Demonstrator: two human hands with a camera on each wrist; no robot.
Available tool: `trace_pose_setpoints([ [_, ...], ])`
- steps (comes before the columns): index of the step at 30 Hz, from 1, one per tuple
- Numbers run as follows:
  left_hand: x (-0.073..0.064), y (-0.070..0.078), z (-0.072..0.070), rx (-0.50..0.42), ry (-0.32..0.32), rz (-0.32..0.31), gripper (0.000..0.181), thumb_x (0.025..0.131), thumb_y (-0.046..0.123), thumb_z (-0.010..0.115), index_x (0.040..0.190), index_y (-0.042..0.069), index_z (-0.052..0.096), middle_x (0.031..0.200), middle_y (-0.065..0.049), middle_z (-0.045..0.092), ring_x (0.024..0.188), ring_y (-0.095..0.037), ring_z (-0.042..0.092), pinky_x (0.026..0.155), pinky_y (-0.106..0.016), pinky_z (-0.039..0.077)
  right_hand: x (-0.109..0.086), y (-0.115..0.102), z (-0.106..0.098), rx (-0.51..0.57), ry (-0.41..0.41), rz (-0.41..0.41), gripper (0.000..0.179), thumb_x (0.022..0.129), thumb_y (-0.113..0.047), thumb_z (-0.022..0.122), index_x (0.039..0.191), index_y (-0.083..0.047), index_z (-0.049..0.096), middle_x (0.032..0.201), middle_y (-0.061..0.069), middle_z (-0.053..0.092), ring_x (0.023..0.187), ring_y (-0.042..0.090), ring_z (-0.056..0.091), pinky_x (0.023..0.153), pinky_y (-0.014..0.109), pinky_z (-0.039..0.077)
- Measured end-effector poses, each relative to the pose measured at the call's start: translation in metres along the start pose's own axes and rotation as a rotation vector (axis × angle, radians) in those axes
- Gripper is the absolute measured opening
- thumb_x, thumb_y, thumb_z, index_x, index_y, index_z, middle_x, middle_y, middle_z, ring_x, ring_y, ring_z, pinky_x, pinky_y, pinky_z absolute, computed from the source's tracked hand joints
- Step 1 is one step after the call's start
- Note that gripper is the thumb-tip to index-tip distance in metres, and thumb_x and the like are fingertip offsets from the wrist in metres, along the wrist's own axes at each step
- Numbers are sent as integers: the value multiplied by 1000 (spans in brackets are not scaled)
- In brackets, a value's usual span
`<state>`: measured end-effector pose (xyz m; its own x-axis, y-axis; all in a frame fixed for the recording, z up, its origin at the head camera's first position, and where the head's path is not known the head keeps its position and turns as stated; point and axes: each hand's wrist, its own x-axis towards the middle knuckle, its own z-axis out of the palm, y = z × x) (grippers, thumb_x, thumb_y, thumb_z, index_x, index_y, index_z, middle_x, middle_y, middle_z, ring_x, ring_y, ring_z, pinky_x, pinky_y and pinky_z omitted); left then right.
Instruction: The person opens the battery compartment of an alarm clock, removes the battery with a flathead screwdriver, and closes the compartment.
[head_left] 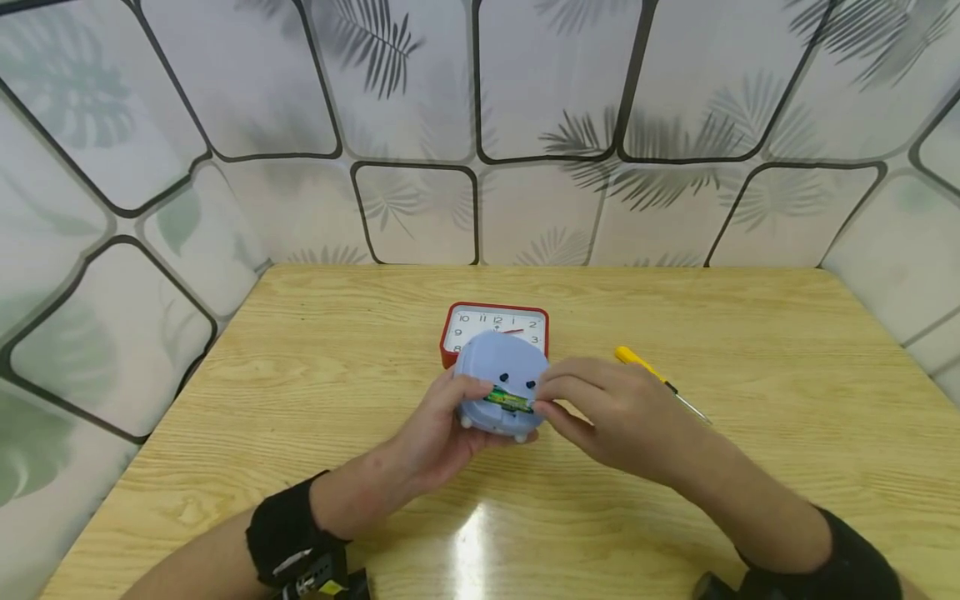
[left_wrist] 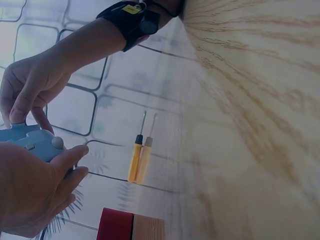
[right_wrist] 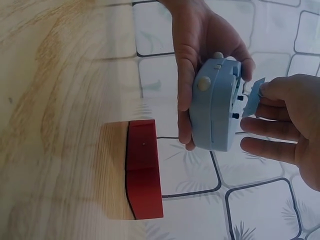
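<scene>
My left hand (head_left: 442,429) grips a small light-blue clock (head_left: 487,354), its back turned up, thumb near the battery slot. A green and yellow battery (head_left: 508,401) lies in that slot, below two black knobs (head_left: 504,377). In the right wrist view, my right hand (right_wrist: 295,115) pinches a thin blue battery cover (right_wrist: 254,97) between thumb and finger, just off the clock's back. From the head view, the right hand's fingertips are at the slot's right end and hide the cover.
Behind the blue clock, a red square clock (head_left: 495,321) lies face up on the wooden table (head_left: 337,333), partly covered in the head view. A screwdriver with a yellow handle (head_left: 637,360) lies to the right, beyond my right hand. A patterned curtain (head_left: 420,208) stands behind the table.
</scene>
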<state>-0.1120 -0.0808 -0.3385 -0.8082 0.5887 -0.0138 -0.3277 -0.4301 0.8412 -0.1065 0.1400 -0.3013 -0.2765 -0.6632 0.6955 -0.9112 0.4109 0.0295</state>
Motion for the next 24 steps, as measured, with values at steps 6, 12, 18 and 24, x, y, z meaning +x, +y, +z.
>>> trace_pose_setpoints([
  [6,0,2,0,11,51,-6,55,93,11,42,147,9,31,121,-11,56,100,-25,66,84,-43,60,0,3,-3,-29,-5,18,37,105,-30,47,89,-5,69,90,0,69,78,12,67,61,23,57],
  [12,1,3,-1,19,108,-13,58,90,9,43,146,10,31,120,-12,56,98,-27,67,83,-46,60,0,6,-6,-46,17,24,34,105,-28,49,89,-6,70,89,1,70,76,13,69,59,26,57],
  [18,2,5,-4,21,184,-32,58,84,6,41,142,8,38,114,-13,61,93,-28,68,77,-46,61,-1,19,-9,-75,52,44,36,105,-30,48,88,-7,70,84,0,70,72,12,67,57,27,56],
  [24,2,5,-4,52,184,-51,65,80,0,44,144,6,35,120,-15,57,101,-30,65,81,-52,60,-6,31,-8,-103,38,80,37,105,-31,46,88,-7,69,81,-1,69,68,7,62,54,24,52],
])
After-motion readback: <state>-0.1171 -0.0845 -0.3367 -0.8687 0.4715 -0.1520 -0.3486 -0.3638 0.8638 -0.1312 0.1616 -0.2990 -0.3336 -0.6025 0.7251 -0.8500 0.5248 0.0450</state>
